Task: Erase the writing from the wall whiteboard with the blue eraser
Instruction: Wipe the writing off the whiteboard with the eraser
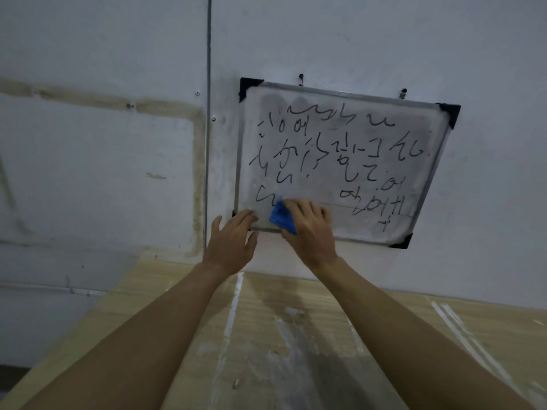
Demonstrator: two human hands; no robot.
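At lower-left corner of board: eraser against surface.
Right hand (307, 229) grips soft blue eraser (282, 217), which sticks out left of the fingers, on metal-framed white wall whiteboard (340, 97). Left hand (233, 241), fingers straight, touches frame corner. Black handwriting (340, 149) above.

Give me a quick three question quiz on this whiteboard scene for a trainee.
1. True or false: the right hand presses the blue eraser against the whiteboard's top edge.
2. What is the left hand doing? A) gripping a marker B) touching the board's lower left corner with straight fingers C) holding a cloth
3. Fill in: the board's visible corner caps are ____.
Key: 1 false, the eraser is at the lower left; 2 B; 3 black.
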